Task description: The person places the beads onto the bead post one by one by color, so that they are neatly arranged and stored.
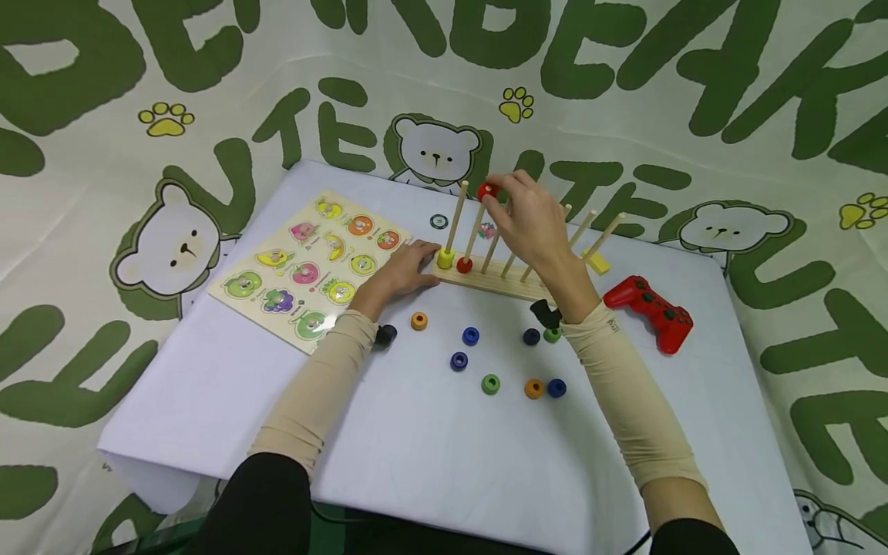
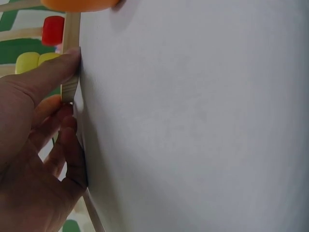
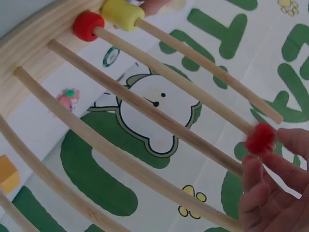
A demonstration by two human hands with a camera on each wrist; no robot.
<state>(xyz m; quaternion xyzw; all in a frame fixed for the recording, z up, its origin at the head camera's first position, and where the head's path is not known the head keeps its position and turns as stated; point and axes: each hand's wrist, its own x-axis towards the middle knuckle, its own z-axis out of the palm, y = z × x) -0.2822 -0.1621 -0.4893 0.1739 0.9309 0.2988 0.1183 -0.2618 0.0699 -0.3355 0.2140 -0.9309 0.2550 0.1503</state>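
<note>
A wooden peg rack [image 1: 496,284] with a row of upright pegs stands toward the back of the table. At its left end my left hand [image 1: 401,270] grips the base, thumb along the front edge. My right hand [image 1: 530,220] pinches a red bead [image 3: 261,139] at the tip of the second peg from the left; the peg's end appears to be in the bead. Yellow beads [image 3: 120,13] sit at the foot of the first peg. Another red bead [image 1: 464,265] lies at the bottom of the second. The right hand hides parts of the middle pegs in the head view.
Loose orange [image 1: 419,321], blue [image 1: 459,361] and green beads [image 1: 490,384] lie in front of the rack. A fruit puzzle board [image 1: 305,270] is at left, a red game controller [image 1: 649,312] at right. Behind the rack are a round token [image 1: 438,221] and a yellow block [image 1: 598,264].
</note>
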